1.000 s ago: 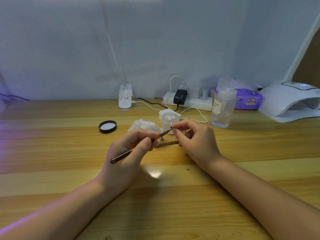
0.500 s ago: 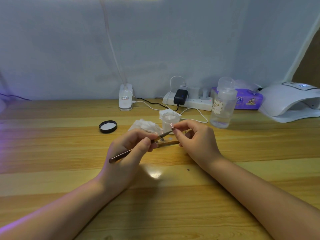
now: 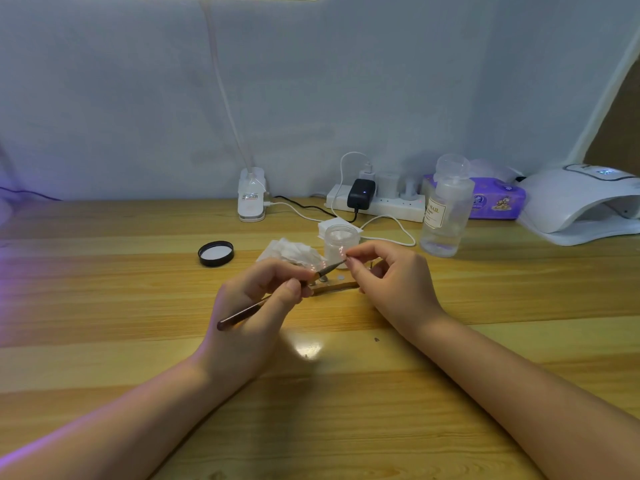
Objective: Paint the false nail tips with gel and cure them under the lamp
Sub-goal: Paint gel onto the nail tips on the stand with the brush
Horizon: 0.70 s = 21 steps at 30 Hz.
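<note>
My left hand [image 3: 258,306] grips a thin brown gel brush [image 3: 242,313] like a pen, its tip pointing up and right. The bristles touch a small false nail tip [image 3: 347,260] that my right hand [image 3: 391,282] pinches between thumb and forefinger. Just below the hands a wooden holder strip [image 3: 334,287] lies on the table. A small open clear jar [image 3: 341,242] stands right behind the brush tip. The white curing lamp [image 3: 581,202] sits at the far right, apart from both hands.
A black jar lid [image 3: 215,253] lies left of the hands, crumpled white wipes [image 3: 289,252] beside the jar. A clear pump bottle [image 3: 446,211], purple tissue pack [image 3: 495,202], power strip with cables [image 3: 377,202] and a white clip lamp base [image 3: 252,199] line the back of the wooden table [image 3: 104,289].
The brush tip has shifted slightly along the nail tip; both hands stay in nearly the same place.
</note>
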Each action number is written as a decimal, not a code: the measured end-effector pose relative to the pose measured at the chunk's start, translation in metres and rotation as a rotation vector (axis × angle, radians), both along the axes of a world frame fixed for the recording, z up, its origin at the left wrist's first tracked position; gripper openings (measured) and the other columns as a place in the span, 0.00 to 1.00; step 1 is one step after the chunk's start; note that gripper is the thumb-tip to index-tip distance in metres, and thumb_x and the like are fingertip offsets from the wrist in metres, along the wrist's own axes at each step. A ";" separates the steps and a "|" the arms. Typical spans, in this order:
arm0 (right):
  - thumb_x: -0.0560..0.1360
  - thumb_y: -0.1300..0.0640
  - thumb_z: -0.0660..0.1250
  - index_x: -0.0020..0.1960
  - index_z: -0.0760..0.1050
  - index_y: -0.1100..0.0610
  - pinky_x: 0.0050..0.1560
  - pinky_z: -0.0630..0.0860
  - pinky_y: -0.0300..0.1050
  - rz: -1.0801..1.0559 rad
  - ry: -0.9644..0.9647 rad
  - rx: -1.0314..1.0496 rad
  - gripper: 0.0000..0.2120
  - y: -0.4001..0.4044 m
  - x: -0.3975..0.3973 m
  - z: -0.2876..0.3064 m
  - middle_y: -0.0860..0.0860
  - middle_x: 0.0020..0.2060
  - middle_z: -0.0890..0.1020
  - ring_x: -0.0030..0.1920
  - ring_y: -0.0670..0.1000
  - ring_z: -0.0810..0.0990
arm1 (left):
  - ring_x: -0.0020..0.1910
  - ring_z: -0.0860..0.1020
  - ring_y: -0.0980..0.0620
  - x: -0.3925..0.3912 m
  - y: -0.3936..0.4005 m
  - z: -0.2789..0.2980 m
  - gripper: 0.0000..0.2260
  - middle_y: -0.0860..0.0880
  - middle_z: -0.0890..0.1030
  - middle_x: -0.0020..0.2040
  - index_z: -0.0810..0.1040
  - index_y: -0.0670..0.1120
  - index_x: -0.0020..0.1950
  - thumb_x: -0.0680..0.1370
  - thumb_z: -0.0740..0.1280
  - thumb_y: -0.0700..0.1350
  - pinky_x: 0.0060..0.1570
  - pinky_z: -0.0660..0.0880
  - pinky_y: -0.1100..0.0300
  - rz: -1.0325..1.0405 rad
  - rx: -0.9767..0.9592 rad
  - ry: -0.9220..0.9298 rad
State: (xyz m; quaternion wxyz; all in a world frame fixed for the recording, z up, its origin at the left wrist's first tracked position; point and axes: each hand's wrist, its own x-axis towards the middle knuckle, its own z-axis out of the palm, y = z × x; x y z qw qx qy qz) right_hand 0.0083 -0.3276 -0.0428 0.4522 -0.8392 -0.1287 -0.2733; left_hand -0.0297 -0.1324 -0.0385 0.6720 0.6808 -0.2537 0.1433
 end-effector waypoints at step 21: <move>0.74 0.57 0.71 0.48 0.82 0.49 0.33 0.73 0.37 -0.022 -0.005 -0.029 0.05 0.000 0.001 -0.001 0.37 0.29 0.76 0.29 0.44 0.76 | 0.50 0.82 0.52 0.002 -0.002 -0.001 0.09 0.51 0.85 0.48 0.82 0.51 0.53 0.75 0.67 0.44 0.51 0.77 0.61 0.067 0.109 -0.010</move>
